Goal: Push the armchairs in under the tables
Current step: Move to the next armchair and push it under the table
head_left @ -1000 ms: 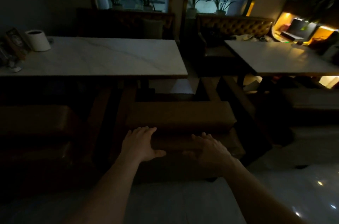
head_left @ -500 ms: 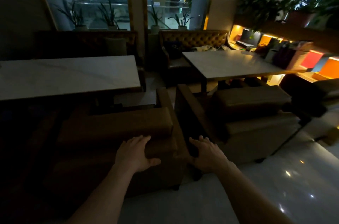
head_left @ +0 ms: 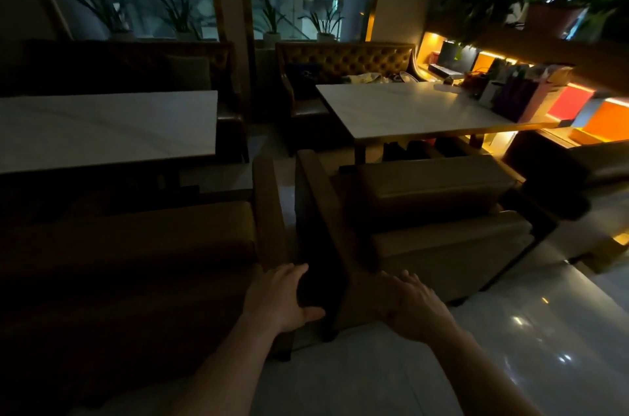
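Both hands have shifted rightward since the earlier frame, off the back of the left armchair (head_left: 143, 245) and toward the gap between the two chairs. Left hand (head_left: 280, 301), fingers spread and unclenched, rests at the rear right corner of the left armchair, which stands close against the left table (head_left: 102, 129), its front under the tabletop edge. Right hand (head_left: 413, 308), likewise spread flat, lies on the rear left corner of the right armchair (head_left: 439, 211); whether it presses or merely touches cannot be told. That chair stands just short of the right table (head_left: 415, 111), angled slightly. Beyond the tables: two tufted benches (head_left: 347, 61), potted plants (head_left: 269, 20) at the window, lit shelving (head_left: 578, 106). No legible writing appears.
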The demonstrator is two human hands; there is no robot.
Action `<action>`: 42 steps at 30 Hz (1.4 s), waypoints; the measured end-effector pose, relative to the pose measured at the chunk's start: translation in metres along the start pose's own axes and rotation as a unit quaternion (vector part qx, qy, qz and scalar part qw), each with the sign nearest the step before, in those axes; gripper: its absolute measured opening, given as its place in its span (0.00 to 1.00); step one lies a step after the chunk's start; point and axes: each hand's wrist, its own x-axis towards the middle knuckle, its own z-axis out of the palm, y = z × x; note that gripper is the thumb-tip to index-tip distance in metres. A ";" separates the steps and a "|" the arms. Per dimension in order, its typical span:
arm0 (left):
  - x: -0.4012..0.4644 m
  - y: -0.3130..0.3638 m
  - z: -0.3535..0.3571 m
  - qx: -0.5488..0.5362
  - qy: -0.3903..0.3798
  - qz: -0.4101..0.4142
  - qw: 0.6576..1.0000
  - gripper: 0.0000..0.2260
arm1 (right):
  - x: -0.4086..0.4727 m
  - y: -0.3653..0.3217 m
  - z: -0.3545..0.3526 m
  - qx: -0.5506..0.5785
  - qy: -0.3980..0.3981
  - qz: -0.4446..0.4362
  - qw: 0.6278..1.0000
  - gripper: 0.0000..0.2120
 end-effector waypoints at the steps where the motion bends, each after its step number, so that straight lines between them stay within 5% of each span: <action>1: 0.018 0.011 0.009 -0.007 -0.003 0.004 1.000 0.46 | 0.010 0.017 0.000 -0.008 0.000 0.009 1.000 0.40; 13: 0.171 0.143 0.068 -0.081 -0.038 -0.008 0.996 0.43 | 0.116 0.199 -0.030 -0.007 -0.043 0.054 0.998 0.44; 29: 0.285 0.301 0.192 -0.127 -0.002 -0.107 0.986 0.36 | 0.274 0.402 -0.039 -0.091 -0.060 -0.030 0.994 0.41; 42: 0.288 0.286 0.174 -0.081 0.062 -0.148 0.984 0.36 | 0.294 0.374 -0.040 -0.065 -0.057 -0.097 0.992 0.42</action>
